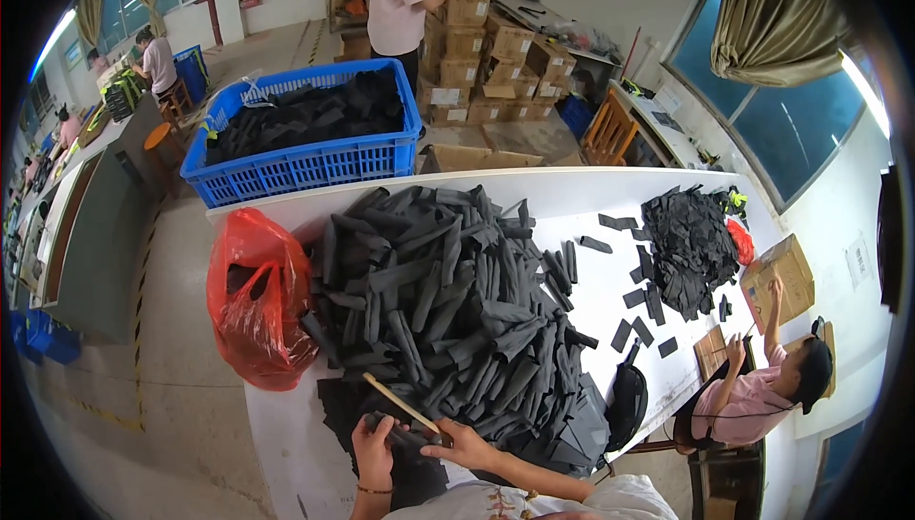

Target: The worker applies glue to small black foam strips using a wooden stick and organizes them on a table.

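My right hand (461, 443) is closed around one end of a flat, pale wooden stick (398, 401), which slants up to the left. Close beside it, my left hand (373, 446) pinches a black tube-like fabric piece (408, 438). More black fabric (419, 478) lies under and between my hands at the table's near edge. Just beyond them rises a big heap of rolled black fabric pieces (438, 291). A red plastic bag (257, 305) sits against the heap's left side.
On the white table (596, 305), a second pile of flat black pieces (691, 248) lies at the right. A blue crate (300, 160) of black pieces stands behind. A co-worker (753, 396) sits at the right, near a cardboard box (780, 277); another person (400, 5) stands by stacked boxes.
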`<control>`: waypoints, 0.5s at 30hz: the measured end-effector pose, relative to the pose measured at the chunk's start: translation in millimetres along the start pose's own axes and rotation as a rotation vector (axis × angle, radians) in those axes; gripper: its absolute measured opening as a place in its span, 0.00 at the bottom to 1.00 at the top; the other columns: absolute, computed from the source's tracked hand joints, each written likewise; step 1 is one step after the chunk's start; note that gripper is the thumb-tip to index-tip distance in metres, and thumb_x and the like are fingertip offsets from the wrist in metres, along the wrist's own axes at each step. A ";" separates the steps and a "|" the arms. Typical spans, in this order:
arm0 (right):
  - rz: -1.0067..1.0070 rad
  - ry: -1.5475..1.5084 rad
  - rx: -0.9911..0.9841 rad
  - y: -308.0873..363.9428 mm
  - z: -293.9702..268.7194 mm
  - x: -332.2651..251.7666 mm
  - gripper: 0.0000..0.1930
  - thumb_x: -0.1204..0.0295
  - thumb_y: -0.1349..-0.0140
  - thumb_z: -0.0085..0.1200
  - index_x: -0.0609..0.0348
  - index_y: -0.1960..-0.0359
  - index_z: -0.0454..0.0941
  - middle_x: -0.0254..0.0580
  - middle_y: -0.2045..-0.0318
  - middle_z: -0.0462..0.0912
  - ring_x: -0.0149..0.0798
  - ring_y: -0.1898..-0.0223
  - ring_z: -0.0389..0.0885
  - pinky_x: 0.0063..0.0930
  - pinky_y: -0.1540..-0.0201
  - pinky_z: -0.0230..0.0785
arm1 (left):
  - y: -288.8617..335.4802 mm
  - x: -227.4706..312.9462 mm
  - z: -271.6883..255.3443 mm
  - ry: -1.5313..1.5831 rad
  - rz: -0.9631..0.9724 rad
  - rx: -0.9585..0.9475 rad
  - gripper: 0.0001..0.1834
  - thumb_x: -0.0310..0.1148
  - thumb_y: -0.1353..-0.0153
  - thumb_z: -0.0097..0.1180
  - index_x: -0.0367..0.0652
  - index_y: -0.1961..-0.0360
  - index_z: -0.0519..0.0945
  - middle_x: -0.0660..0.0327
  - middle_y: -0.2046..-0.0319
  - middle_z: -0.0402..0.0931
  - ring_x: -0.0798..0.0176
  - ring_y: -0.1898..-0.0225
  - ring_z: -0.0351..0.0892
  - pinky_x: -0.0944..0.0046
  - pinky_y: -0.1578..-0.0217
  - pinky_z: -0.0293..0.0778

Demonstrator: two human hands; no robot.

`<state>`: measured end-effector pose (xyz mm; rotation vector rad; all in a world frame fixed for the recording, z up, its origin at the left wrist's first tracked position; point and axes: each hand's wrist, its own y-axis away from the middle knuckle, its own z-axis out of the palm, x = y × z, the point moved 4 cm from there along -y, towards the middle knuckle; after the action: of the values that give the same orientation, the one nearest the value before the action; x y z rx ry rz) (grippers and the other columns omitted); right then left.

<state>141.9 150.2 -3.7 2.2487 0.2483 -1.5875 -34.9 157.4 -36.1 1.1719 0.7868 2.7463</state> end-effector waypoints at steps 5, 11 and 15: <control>0.025 -0.041 -0.011 -0.9 3.0 17.0 0.13 0.67 0.38 0.58 0.64 0.58 0.76 0.45 0.78 0.76 0.37 0.78 0.74 0.30 0.72 0.66 | -10.2 -4.6 -17.0 -0.014 0.069 0.070 0.05 0.24 0.41 0.59 0.39 0.68 0.74 0.60 0.74 0.77 0.63 0.72 0.79 0.65 0.67 0.78; -0.041 0.167 0.057 8.6 -52.5 -1.8 0.10 0.68 0.38 0.57 0.62 0.64 0.74 0.49 0.78 0.74 0.42 0.78 0.73 0.34 0.73 0.66 | -25.4 18.2 -45.7 0.008 0.104 0.208 0.06 0.31 0.40 0.61 0.45 0.67 0.75 0.62 0.77 0.77 0.65 0.78 0.78 0.70 0.79 0.76; -0.052 0.012 0.390 15.6 -119.8 -21.1 0.08 0.69 0.36 0.57 0.60 0.62 0.74 0.32 0.79 0.73 0.24 0.77 0.73 0.22 0.79 0.64 | -18.6 23.5 -52.5 -0.015 0.115 0.210 0.07 0.32 0.40 0.61 0.45 0.67 0.75 0.62 0.78 0.76 0.65 0.79 0.78 0.70 0.79 0.75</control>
<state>244.2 185.3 54.2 2.5566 -0.0027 -1.7760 -90.5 156.5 -59.9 1.3116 1.0600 2.7971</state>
